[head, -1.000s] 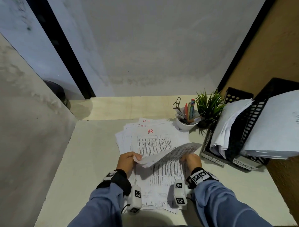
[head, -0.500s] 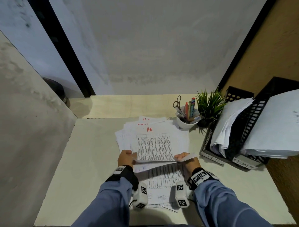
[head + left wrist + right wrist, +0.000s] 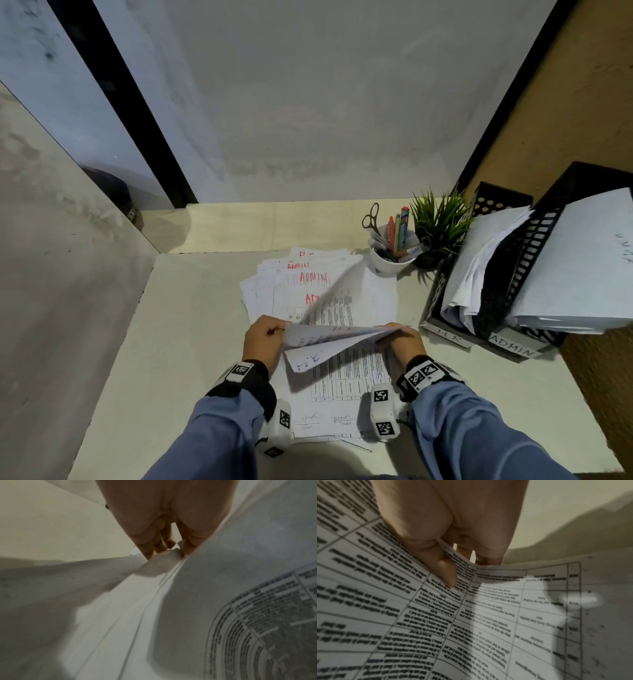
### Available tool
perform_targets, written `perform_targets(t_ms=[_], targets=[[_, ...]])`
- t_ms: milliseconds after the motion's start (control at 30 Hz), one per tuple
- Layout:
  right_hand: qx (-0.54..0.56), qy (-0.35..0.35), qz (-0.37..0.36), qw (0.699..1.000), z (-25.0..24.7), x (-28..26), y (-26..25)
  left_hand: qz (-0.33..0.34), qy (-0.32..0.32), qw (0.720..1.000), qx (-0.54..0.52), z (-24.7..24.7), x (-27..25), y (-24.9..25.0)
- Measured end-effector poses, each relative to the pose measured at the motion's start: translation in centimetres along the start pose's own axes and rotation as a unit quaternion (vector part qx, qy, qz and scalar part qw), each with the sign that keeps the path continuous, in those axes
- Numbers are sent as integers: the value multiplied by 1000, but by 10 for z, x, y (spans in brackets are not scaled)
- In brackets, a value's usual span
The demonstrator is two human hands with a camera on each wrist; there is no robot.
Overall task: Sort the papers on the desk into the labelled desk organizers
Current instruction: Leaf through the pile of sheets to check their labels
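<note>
A spread pile of printed papers (image 3: 318,284) lies mid-desk, its top sheets marked ADMIN in red. Near its front edge both hands hold up a few sheets marked HR (image 3: 329,346), folded back toward me. My left hand (image 3: 279,330) pinches their left edge, seen close in the left wrist view (image 3: 173,550). My right hand (image 3: 390,330) pinches the right edge, thumb on the printed table (image 3: 452,574). One sheet (image 3: 337,291) is blurred in mid-swing above the pile. Two black mesh organizers stand at the right, labelled HR (image 3: 448,337) and ADMIN (image 3: 512,347), both holding papers.
A white cup (image 3: 390,263) with scissors and pens stands behind the pile, beside a small green plant (image 3: 438,222). Walls close the desk (image 3: 191,325) on the left, back and right. Bare desk surface lies left of the pile.
The top HR sheet has been flipped up from the pile toward me, joining the sheets held in both hands. A sheet marked ADMIN now shows on top of the pile.
</note>
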State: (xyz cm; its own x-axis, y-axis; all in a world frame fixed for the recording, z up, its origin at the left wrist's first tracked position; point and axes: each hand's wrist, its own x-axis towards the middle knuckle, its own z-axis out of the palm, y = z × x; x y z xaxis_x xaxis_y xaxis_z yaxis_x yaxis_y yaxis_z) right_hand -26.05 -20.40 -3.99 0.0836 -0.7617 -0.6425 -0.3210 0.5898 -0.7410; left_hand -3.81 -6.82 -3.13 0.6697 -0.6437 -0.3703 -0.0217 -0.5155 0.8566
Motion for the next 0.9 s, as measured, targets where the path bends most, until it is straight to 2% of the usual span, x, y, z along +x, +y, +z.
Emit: perform_targets(t_ms=[133,267,333,433,600,700,767,833,900], targets=[[7,33,-8,999,1,-12,-11,-56,-47,989,-125,-5,-6,-2],[7,16,3,1000,5,-15,-14,-76,-94,978,-170,-6,-12,7],[45,9,4,999,10,-18,-12,-74,-91,977,-180,-2,-12,8],[98,7,-2,995,10,-25,-16,-67,-52,980,-182,2,-12,6],[104,-9,-14,994,5,-29,-28,-56,-27,991,-119,-3,-16,21],[148,-15,-15,989,7,-36,-42,-60,-105,978,-171,-6,-26,49],[169,-36,-52,984,5,-48,-59,-35,-135,966,-219,-5,-30,68],[170,-48,-112,978,4,-61,-79,25,-114,968,-222,-4,-35,85],[161,-48,-180,969,2,-70,-94,106,-77,977,-171,-4,-31,97]])
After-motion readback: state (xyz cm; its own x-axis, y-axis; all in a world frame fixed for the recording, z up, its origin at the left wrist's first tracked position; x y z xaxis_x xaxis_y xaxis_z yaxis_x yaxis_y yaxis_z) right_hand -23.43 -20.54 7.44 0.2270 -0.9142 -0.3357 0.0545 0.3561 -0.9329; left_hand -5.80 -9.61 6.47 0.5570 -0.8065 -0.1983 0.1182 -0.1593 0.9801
